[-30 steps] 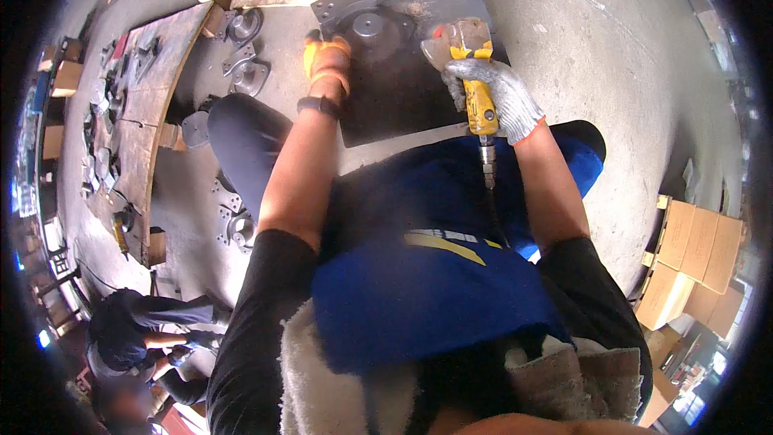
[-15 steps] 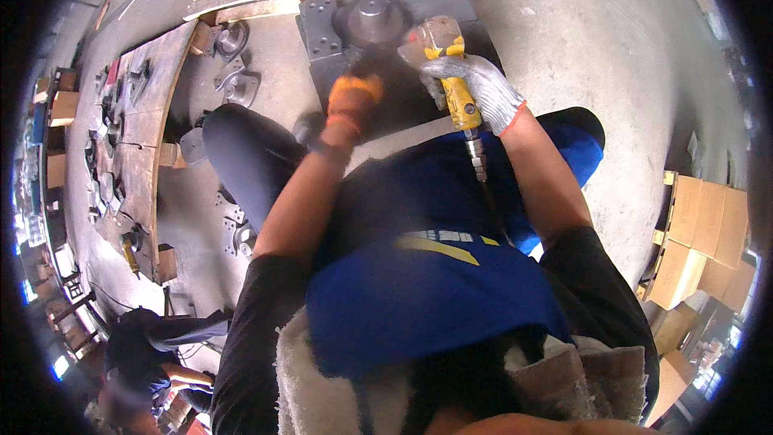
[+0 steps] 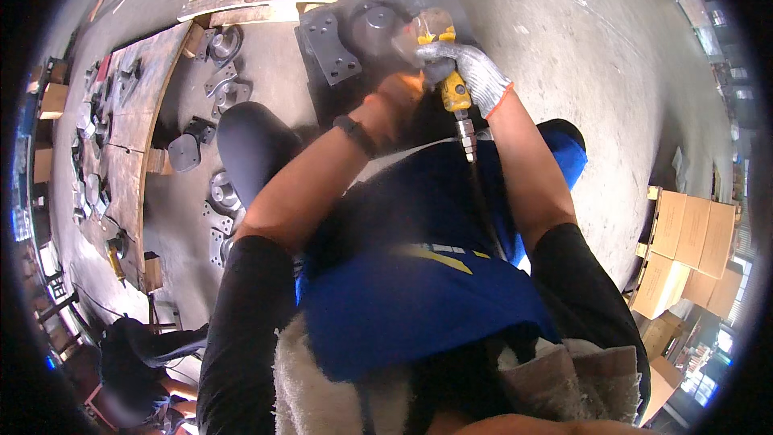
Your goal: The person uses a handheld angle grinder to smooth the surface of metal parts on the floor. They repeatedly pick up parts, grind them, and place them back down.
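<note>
I observed the right hand (image 3: 465, 68), in a white knitted glove (image 3: 487, 84), its grip closed around a yellow-bodied power tool (image 3: 456, 95) over a low, dark rectangular bench (image 3: 336, 103). The left hand (image 3: 404, 89), in an orange glove (image 3: 415, 81), was blurred close beside the tool; I could not tell whether its grip was open or closed. On the bench, a grey metal plate (image 3: 331, 50) with round holes lay left of a round grey metal flange (image 3: 378, 21) with a raised hub.

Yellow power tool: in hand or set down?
In hand: the gloved right hand wraps around the yellow power tool below its head. Whether it's running, cannot tell.
</note>
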The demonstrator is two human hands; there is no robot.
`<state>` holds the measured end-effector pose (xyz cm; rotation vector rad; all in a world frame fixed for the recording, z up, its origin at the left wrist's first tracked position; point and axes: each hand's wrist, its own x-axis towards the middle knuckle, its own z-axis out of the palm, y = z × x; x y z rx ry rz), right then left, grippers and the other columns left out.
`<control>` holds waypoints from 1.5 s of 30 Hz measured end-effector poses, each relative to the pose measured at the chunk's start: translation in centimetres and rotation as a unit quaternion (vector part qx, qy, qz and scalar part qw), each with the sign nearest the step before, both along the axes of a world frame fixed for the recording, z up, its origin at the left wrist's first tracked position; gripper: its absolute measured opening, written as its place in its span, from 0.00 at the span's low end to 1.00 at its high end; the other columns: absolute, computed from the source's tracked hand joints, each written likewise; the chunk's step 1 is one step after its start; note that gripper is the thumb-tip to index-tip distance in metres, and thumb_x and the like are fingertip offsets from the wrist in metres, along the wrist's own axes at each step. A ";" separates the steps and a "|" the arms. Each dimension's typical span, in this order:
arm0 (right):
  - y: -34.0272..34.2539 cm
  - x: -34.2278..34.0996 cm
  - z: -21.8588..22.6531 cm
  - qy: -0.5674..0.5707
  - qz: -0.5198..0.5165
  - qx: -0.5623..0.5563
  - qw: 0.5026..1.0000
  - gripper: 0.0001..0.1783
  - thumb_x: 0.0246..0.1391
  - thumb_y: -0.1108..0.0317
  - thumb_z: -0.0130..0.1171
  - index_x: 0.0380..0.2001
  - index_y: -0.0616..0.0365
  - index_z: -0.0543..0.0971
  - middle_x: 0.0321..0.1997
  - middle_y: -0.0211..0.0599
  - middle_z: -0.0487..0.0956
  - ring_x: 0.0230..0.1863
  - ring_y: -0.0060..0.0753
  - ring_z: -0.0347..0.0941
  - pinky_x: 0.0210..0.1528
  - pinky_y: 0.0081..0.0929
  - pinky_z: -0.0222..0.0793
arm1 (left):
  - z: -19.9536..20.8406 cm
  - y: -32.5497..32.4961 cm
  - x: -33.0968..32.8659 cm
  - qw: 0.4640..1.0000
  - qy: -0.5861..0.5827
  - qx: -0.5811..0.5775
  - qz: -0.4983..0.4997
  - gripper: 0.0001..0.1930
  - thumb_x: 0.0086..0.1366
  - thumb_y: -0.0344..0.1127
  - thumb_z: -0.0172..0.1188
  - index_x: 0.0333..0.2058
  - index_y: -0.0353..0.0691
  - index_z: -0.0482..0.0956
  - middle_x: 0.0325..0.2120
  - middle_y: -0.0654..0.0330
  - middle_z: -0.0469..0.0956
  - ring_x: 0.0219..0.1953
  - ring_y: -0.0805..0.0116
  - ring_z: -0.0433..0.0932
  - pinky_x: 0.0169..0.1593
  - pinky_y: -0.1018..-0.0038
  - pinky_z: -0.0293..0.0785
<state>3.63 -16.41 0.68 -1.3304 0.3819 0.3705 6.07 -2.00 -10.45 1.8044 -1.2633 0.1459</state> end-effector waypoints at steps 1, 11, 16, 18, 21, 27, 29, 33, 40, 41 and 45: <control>-0.5 0.3 0.0 0.000 0.005 -0.021 1.000 0.18 0.45 0.59 0.65 0.37 0.57 0.78 0.26 0.30 0.78 0.22 0.25 0.73 0.27 0.21 0.70 | 1.0 -0.1 -0.4 0.999 -0.019 0.044 0.008 0.15 0.61 0.36 0.54 0.47 0.40 0.73 0.41 0.57 0.78 0.44 0.62 0.76 0.46 0.73 0.73; -1.3 2.0 1.5 0.055 0.067 -0.121 0.989 0.20 0.47 0.56 0.62 0.40 0.58 0.78 0.32 0.30 0.79 0.31 0.24 0.74 0.32 0.22 0.71 | 6.3 -0.7 -1.6 0.919 -0.106 0.367 0.093 0.10 0.55 0.35 0.57 0.37 0.46 0.78 0.38 0.60 0.78 0.41 0.62 0.77 0.42 0.73 0.74; -1.5 0.9 1.9 -0.001 0.043 -0.056 0.998 0.19 0.48 0.59 0.62 0.40 0.60 0.78 0.34 0.31 0.79 0.32 0.24 0.75 0.34 0.21 0.72 | 7.1 -0.3 -2.3 0.917 -0.090 0.378 0.089 0.10 0.55 0.36 0.57 0.36 0.45 0.79 0.38 0.61 0.79 0.40 0.64 0.78 0.42 0.72 0.74; -1.8 0.9 1.3 0.011 0.047 -0.049 0.998 0.19 0.48 0.59 0.62 0.40 0.60 0.79 0.34 0.31 0.80 0.32 0.24 0.75 0.34 0.20 0.72 | 5.5 -0.6 -2.2 0.921 -0.085 0.368 0.099 0.08 0.53 0.35 0.58 0.34 0.49 0.81 0.37 0.65 0.80 0.40 0.66 0.78 0.41 0.74 0.75; -1.4 0.9 0.7 0.030 0.049 -0.056 0.997 0.18 0.48 0.60 0.62 0.40 0.60 0.79 0.35 0.32 0.80 0.32 0.24 0.76 0.35 0.19 0.71 | 3.6 -1.1 -2.4 0.920 -0.066 0.363 0.131 0.09 0.53 0.35 0.58 0.35 0.48 0.81 0.36 0.65 0.80 0.39 0.66 0.79 0.40 0.73 0.75; -0.7 0.0 1.9 -0.006 0.023 0.015 1.000 0.16 0.52 0.62 0.59 0.39 0.61 0.79 0.35 0.32 0.80 0.33 0.23 0.76 0.37 0.18 0.72 | 4.5 -0.4 -2.8 0.937 -0.113 0.308 0.123 0.09 0.54 0.32 0.58 0.35 0.48 0.81 0.35 0.64 0.80 0.38 0.66 0.79 0.40 0.72 0.75; -1.0 -0.3 2.0 -0.002 0.031 -0.006 0.999 0.15 0.52 0.62 0.58 0.39 0.62 0.79 0.35 0.32 0.80 0.33 0.23 0.76 0.37 0.18 0.72 | 4.8 -0.9 -3.1 0.940 -0.114 0.269 0.173 0.08 0.53 0.32 0.58 0.34 0.48 0.81 0.34 0.65 0.80 0.38 0.66 0.79 0.40 0.73 0.75; -1.1 0.1 0.4 0.009 0.048 -0.056 0.997 0.15 0.53 0.62 0.58 0.39 0.61 0.79 0.34 0.31 0.80 0.34 0.22 0.75 0.36 0.19 0.72 | 1.8 -0.7 -2.8 0.929 -0.054 0.328 0.159 0.14 0.55 0.40 0.57 0.40 0.44 0.77 0.38 0.58 0.79 0.41 0.60 0.78 0.43 0.70 0.74; -0.3 -0.8 2.0 -0.024 0.056 -0.012 0.998 0.16 0.54 0.63 0.56 0.39 0.64 0.79 0.36 0.33 0.80 0.38 0.23 0.75 0.42 0.20 0.71 | 5.6 -0.5 -4.0 0.934 -0.101 0.290 0.185 0.09 0.52 0.33 0.59 0.35 0.47 0.80 0.32 0.62 0.81 0.37 0.62 0.80 0.40 0.71 0.75; -0.2 -1.1 2.3 -0.011 0.061 -0.020 0.998 0.16 0.54 0.63 0.56 0.40 0.65 0.79 0.37 0.33 0.80 0.39 0.23 0.75 0.43 0.20 0.71 | 5.1 -0.6 -4.4 0.937 -0.136 0.238 0.219 0.10 0.52 0.33 0.60 0.35 0.47 0.80 0.32 0.62 0.81 0.37 0.62 0.80 0.41 0.71 0.75; -1.5 -0.6 -0.5 -0.025 0.086 -0.032 0.996 0.15 0.54 0.63 0.56 0.39 0.63 0.80 0.37 0.33 0.80 0.37 0.24 0.76 0.42 0.20 0.71 | 4.2 -0.7 -4.6 0.936 -0.094 0.291 0.174 0.12 0.54 0.32 0.57 0.39 0.45 0.78 0.36 0.59 0.80 0.38 0.60 0.79 0.42 0.70 0.75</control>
